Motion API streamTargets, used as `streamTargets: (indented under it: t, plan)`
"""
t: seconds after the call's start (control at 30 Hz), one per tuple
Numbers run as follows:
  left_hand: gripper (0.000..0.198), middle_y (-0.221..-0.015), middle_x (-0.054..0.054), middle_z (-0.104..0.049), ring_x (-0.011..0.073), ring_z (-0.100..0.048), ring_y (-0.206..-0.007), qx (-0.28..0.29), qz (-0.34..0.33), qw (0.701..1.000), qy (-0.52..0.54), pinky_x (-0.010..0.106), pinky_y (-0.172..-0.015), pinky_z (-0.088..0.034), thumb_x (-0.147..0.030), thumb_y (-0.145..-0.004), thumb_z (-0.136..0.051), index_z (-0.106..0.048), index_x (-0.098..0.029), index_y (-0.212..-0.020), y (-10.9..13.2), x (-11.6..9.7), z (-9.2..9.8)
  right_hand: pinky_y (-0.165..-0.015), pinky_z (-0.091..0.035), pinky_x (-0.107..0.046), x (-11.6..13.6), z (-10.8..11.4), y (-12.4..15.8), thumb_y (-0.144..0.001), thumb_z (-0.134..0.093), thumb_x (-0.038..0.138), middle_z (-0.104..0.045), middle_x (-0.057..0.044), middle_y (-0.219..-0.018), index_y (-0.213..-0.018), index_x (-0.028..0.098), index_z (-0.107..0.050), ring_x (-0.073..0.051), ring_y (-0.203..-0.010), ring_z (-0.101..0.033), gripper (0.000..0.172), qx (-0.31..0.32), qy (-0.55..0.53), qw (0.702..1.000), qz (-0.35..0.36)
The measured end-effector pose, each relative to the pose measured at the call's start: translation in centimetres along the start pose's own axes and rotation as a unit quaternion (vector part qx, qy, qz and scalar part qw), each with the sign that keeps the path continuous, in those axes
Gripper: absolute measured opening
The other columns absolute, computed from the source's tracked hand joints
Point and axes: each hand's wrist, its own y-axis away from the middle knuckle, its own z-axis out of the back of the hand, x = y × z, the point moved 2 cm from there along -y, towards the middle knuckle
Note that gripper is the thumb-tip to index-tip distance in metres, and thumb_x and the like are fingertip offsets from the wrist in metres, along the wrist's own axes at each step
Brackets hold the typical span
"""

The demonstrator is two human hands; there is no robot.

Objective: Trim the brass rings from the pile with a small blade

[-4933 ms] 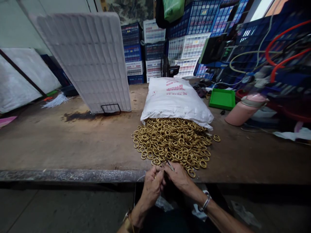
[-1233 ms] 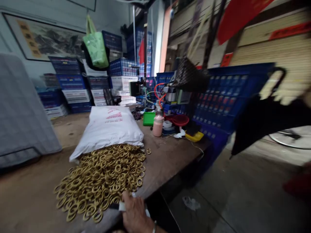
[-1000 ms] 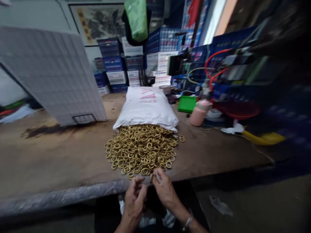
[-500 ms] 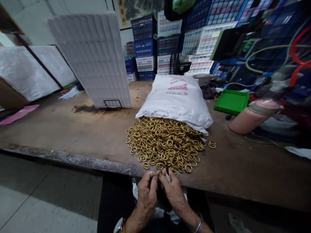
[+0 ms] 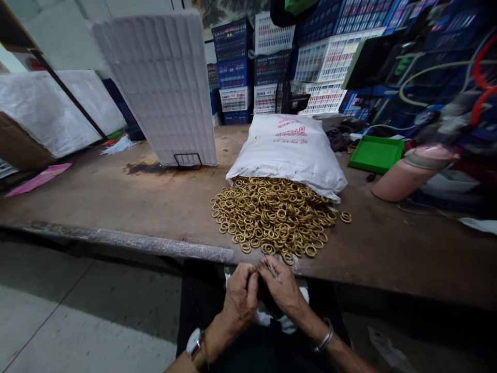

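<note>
Just off the table's front edge, my left hand point(image 5: 241, 292) is closed in a pinch on a brass-coloured ring, which the fingers now almost wholly cover. My right hand point(image 5: 286, 291) meets it fingertip to fingertip and is wrapped round a small knife-like tool point(image 5: 272, 268) with a thin, pale part showing. The tool's working end is hidden. Right in front of both hands spreads a heap of brass-coloured rings point(image 5: 277, 217), spilling from the mouth of a white woven sack point(image 5: 287, 150) that lies on its side.
A single pair of rings point(image 5: 346, 217) lies right of the heap. On the brown table point(image 5: 135, 207) stand a tall pale ribbed panel point(image 5: 163, 88), a green tray point(image 5: 376, 154) and a tilted pink bottle point(image 5: 404, 178). Stacked crates point(image 5: 233, 72) fill the back.
The view has shifted, so the table and heap appear slightly higher and further right. Both hands stay together; the ring and tool between the fingers show less than before.
</note>
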Motion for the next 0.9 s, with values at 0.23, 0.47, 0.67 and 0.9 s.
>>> streamTargets:
  t: [0.23,0.47,0.67,0.9]
  plan:
    - [0.030,-0.051,-0.006,-0.042,0.0055,-0.034,-0.038,0.104,0.159,0.965,0.183,0.018,-0.041,-0.029,-0.044,-0.083,-0.039,-0.046,-0.017,-0.069,0.7,0.2,0.5,-0.047,-0.032,-0.020,0.8,-1.1,1.1,-0.078,-0.042,0.043,-0.043,0.006,-0.050,-0.062,0.019,-0.047,-0.009,-0.048,-0.039,0.029,-0.008,-0.033,0.999,-0.036]
    - [0.036,-0.057,-0.004,-0.048,0.0035,-0.038,-0.038,0.125,0.204,0.922,0.305,0.017,-0.039,-0.031,-0.052,-0.077,-0.046,-0.045,-0.016,-0.070,0.9,0.5,0.7,-0.046,-0.033,-0.020,1.4,-1.2,1.3,-0.077,-0.044,0.043,-0.046,0.005,-0.047,-0.060,0.019,-0.046,-0.009,-0.046,-0.042,0.030,0.017,-0.049,0.998,-0.035]
    - [0.040,-0.058,-0.003,-0.050,0.0045,-0.041,-0.039,0.144,0.238,0.906,0.319,0.017,-0.038,-0.033,-0.056,-0.070,-0.052,-0.045,-0.016,-0.071,0.6,0.9,0.0,-0.050,-0.036,-0.022,-0.4,-0.4,0.9,-0.081,-0.037,0.042,-0.050,0.003,-0.049,-0.060,0.019,-0.049,-0.011,-0.048,-0.046,0.033,-0.008,0.014,0.999,-0.038]
    - [0.034,-0.056,-0.004,-0.046,0.0058,-0.040,-0.043,0.133,0.202,0.938,0.249,0.018,-0.042,-0.034,-0.050,-0.077,-0.046,-0.045,-0.017,-0.070,-0.3,1.2,-0.5,-0.053,-0.033,-0.021,-1.6,0.1,1.3,-0.067,-0.037,0.010,-0.057,0.001,-0.059,-0.068,0.020,-0.049,-0.012,-0.055,-0.053,0.016,0.068,0.248,0.966,0.025]
